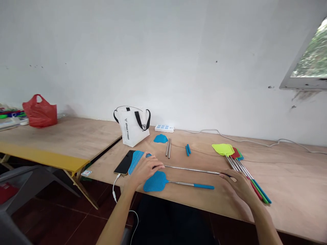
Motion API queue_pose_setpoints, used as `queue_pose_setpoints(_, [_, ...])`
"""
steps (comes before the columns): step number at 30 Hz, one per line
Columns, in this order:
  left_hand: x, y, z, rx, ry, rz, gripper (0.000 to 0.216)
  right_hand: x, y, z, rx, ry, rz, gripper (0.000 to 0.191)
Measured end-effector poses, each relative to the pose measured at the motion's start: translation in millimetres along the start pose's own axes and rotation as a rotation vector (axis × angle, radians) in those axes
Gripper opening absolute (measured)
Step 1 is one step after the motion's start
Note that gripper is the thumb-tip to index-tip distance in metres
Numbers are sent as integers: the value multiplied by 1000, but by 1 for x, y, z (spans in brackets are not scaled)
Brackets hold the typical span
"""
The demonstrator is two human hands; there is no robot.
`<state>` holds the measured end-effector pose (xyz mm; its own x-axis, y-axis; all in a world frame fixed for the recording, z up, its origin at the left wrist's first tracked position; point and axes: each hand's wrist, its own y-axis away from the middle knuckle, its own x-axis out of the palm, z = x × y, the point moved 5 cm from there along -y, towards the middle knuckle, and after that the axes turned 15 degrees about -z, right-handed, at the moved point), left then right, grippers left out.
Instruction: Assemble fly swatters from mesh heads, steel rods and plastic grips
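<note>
Plywood bench (281, 190) by a white wall: left hand (145, 168) pins a blue swatter head (136, 158), right hand (238, 185) lies loose-fingered on the long steel rod's (191, 169) far end, probably keeping it from rolling.

A white tote bag with black handles (133, 127) stands upright on the plywood table (286, 170), near the white wall (163, 51). Just to its right, against the wall, lies a white power strip (164, 128), its pale cable (255, 141) trailing off along the tabletop. A black smartphone (124, 162) lies flat near the table's front edge, with a white charging cord (114, 190) hanging from it. On the neighbouring yellow-edged wooden table (51, 143) a red plastic bag (40, 112) sits beside a heap of coloured items that are too small to identify. A window corner (310, 58) shows at upper right.
</note>
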<state>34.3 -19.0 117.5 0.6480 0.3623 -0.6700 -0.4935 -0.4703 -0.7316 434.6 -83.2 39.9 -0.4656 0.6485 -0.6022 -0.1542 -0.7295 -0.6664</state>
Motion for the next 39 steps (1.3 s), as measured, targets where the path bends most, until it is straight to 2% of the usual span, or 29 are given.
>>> queue_pose_setpoints(3, [-3, -1, -3, 33, -13, -3, 39, -5, -1, 8, 110, -61, 72, 50])
queue_pose_setpoints(7, [-9, -2, -5, 57, -24, -19, 38, -14, -2, 21, 162, -126, 179, 45])
queue_pose_setpoints(14, [-10, -3, -8, 77, -12, -27, 38, -24, -4, 36, 167, -170, 195, 45])
queue_pose_setpoints(17, [-1, -5, -16, 100, -19, -27, 37, -15, -4, 50, 123, -201, 220, 48])
queue_pose_setpoints(22, [21, -6, -41, 146, -49, -83, 39, 17, 0, 80, 81, -291, 183, 44])
queue_pose_setpoints(28, [38, -4, -60, 153, -1, -105, 37, 40, 6, 114, -65, -210, 148, 42])
queue_pose_setpoints(33, [39, -5, -61, 171, 20, -62, 39, 45, 8, 134, -132, -187, 98, 44])
queue_pose_setpoints(36, [37, -4, -56, 161, 16, -39, 44, 48, 7, 137, -113, -211, 112, 42])
queue_pose_setpoints(39, [40, -2, -50, 91, 65, 13, 44, 49, 6, 134, -128, -197, 149, 37])
